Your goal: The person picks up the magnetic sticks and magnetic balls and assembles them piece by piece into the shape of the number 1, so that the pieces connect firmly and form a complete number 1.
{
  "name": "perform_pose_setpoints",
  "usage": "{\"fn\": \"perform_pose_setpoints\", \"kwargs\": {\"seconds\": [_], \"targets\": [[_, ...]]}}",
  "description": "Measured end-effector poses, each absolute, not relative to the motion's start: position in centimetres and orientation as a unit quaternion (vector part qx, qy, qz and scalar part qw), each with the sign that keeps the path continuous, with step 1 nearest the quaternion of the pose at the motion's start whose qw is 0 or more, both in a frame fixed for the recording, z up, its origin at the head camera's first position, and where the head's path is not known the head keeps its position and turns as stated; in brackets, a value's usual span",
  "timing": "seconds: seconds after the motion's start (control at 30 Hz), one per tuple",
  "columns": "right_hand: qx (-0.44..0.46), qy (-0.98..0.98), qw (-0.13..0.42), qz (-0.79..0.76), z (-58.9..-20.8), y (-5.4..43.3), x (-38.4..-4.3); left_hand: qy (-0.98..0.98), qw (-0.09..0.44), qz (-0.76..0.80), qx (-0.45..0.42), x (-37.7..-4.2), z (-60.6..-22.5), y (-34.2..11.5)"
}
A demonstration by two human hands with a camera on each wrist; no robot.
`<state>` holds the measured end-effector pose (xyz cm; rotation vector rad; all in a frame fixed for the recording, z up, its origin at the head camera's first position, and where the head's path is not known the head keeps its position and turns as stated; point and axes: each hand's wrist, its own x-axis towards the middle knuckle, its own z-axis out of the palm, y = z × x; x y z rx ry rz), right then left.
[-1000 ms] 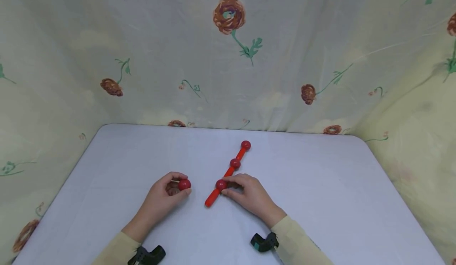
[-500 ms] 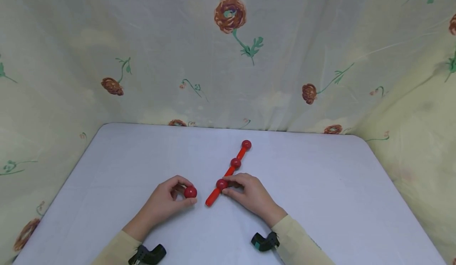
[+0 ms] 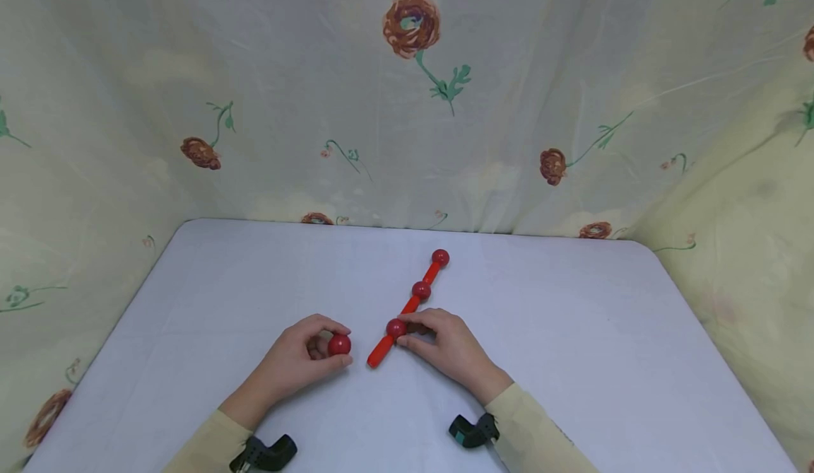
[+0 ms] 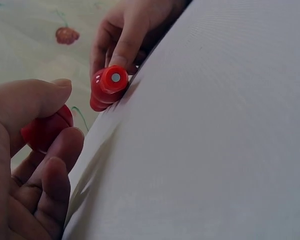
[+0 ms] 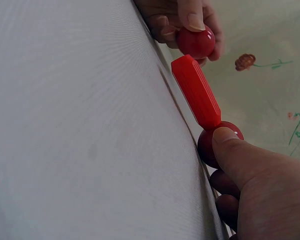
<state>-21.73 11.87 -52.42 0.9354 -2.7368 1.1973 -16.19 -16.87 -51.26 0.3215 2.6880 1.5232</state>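
Between thumb and fingers my left hand (image 3: 299, 353) pinches a loose red ball (image 3: 340, 344), left of a straight chain of red rods and balls. My right hand (image 3: 448, 346) pinches the chain's nearest ball (image 3: 396, 328) from the right side. From that ball a red rod (image 3: 380, 352) points toward me and to the left, its free end facing the loose ball across a small gap. In the left wrist view a silvery disc shows in the rod's end (image 4: 115, 78). Beyond the right hand the chain runs to a middle ball (image 3: 421, 290) and a far ball (image 3: 441, 257).
A white-covered table (image 3: 540, 317) lies under both hands. Flower-patterned cloth (image 3: 483, 141) hangs behind it and at both sides. A black wrist device (image 3: 270, 453) sits at the left sleeve, another black device (image 3: 473, 432) at the right sleeve.
The left hand has moved a little right and nearer to me with its ball, closer to the rod's free end. The right hand and chain have stayed nearly still.
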Motion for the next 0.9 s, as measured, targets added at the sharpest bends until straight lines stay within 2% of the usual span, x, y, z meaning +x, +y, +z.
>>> {"fn": "perform_pose_setpoints", "kwargs": {"seconds": [0.47, 0.9], "targets": [[0.297, -0.876, 0.004, 0.38, -52.25, 11.86, -21.73, 0.851, 0.077, 0.51, 0.102, -16.29, -50.85, -17.5], [0.3, -0.878, 0.008, 0.374, -52.21, 11.88, -21.67, 0.857, 0.081, 0.477, 0.176, -16.18, -51.31, -17.52]]}}
